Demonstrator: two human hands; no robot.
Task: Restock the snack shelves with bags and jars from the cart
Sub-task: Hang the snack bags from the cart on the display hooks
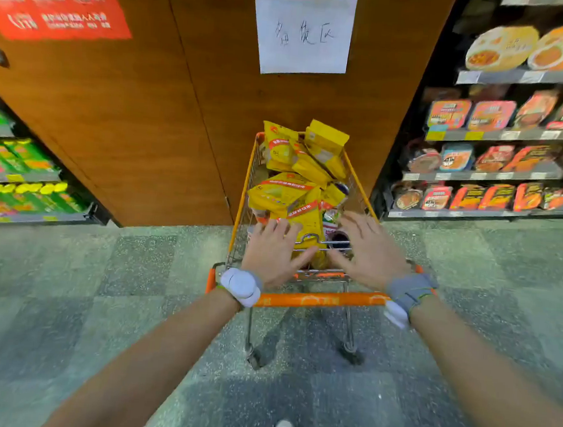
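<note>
An orange-framed wire cart (320,300) stands in front of me, piled with several yellow snack bags (288,193). A dark-lidded jar (339,237) shows among them near the cart's near end. My left hand (275,250) is spread with straight fingers over the near bags, its fingertips touching a yellow bag. My right hand (368,251) hovers open over the cart's near right side, fingers spread, holding nothing. Both wrists wear bands above the orange handle.
A brown wooden door or panel (179,119) with a white paper sign (304,33) rises just behind the cart. Shelves of boxed meals (503,157) fill the right side. Shelves of green and yellow packs (14,173) run along the left. Grey speckled floor lies around me.
</note>
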